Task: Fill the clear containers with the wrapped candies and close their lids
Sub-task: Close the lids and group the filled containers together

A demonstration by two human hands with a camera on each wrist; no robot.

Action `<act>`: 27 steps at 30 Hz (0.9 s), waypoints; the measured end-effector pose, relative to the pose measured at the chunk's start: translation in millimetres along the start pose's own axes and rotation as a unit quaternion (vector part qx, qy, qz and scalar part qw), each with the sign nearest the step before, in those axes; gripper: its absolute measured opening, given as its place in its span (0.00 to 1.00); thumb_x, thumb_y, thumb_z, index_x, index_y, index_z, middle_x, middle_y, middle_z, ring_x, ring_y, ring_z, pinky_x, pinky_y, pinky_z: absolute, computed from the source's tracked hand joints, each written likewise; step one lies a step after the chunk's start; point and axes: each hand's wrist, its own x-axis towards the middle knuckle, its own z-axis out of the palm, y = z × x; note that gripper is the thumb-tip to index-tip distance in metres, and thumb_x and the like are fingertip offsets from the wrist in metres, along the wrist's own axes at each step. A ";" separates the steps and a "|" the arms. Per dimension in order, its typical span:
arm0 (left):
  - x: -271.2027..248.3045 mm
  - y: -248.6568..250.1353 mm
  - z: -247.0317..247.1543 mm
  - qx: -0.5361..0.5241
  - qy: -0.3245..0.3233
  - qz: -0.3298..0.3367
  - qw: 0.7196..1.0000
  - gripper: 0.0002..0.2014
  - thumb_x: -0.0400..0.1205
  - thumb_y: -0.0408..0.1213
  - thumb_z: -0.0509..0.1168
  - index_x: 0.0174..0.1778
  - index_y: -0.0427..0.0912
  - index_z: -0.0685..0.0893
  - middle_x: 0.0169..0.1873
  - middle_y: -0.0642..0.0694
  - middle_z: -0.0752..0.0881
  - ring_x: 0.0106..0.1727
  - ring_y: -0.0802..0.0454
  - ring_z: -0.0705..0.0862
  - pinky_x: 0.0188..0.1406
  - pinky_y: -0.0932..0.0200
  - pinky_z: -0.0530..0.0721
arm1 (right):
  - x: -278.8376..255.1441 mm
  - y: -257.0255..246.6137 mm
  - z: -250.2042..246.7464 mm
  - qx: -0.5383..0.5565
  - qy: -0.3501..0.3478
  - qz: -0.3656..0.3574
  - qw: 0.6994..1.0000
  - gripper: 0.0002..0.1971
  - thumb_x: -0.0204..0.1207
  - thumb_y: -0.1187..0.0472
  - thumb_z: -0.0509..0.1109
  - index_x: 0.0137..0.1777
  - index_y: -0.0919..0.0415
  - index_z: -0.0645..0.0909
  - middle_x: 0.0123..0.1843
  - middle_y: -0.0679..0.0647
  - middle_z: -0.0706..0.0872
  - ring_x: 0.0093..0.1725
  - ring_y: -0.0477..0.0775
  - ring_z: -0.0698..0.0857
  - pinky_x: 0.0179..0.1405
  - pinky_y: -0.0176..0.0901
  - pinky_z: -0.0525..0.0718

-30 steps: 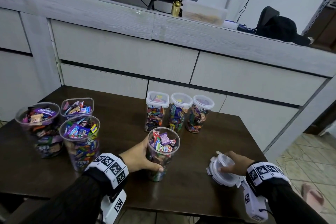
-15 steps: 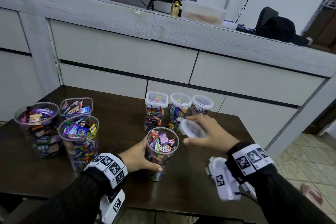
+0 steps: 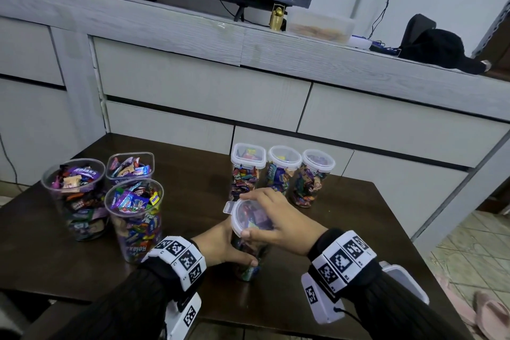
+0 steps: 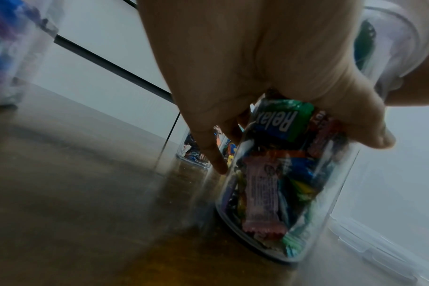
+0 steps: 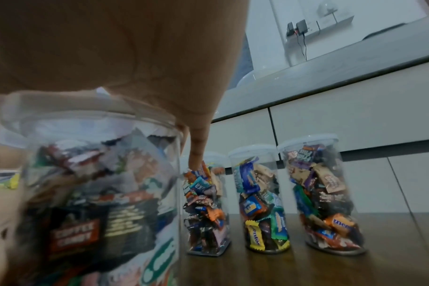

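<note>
My left hand [image 3: 220,246] wraps its fingers round the candy jar [image 3: 249,262] on the dark surface [image 3: 193,201] close to me. My right hand [image 3: 278,218] grips the round lid [image 3: 248,217] on top of it. Behind stand three closed jars [image 3: 284,171]. Three open jars [image 3: 132,212] wait on my left.

Dim even indoor light, wide-angle bending at edges, wrist views blurred, hazy, soft close up
</note>
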 end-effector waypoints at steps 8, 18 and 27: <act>-0.3 -3.2 2.1 -0.017 0.012 -0.035 0.999 0.49 0.66 0.34 0.83 0.80 0.49 0.63 0.70 0.58 0.77 0.74 0.64 0.73 0.74 0.66 0.70 | -2.1 0.4 -12.3 0.017 0.044 -0.037 0.998 0.33 0.71 0.39 0.72 0.75 0.46 0.68 0.73 0.44 0.72 0.71 0.37 0.70 0.70 0.31 0.68; -1.3 -0.6 2.0 -0.022 0.005 -0.049 0.999 0.49 0.66 0.33 0.83 0.80 0.50 0.63 0.70 0.56 0.77 0.74 0.61 0.73 0.76 0.60 0.71 | -4.9 -10.1 -20.8 -0.036 0.056 -0.045 0.997 0.32 0.72 0.44 0.74 0.74 0.52 0.72 0.76 0.48 0.73 0.74 0.44 0.71 0.74 0.41 0.70; -1.5 3.5 2.8 -0.038 0.007 -0.020 0.999 0.52 0.65 0.30 0.83 0.80 0.47 0.60 0.73 0.52 0.76 0.75 0.60 0.73 0.79 0.56 0.68 | -8.0 -2.0 -7.1 -0.054 0.042 0.000 0.998 0.29 0.79 0.43 0.64 0.78 0.51 0.65 0.79 0.48 0.68 0.77 0.44 0.64 0.76 0.38 0.62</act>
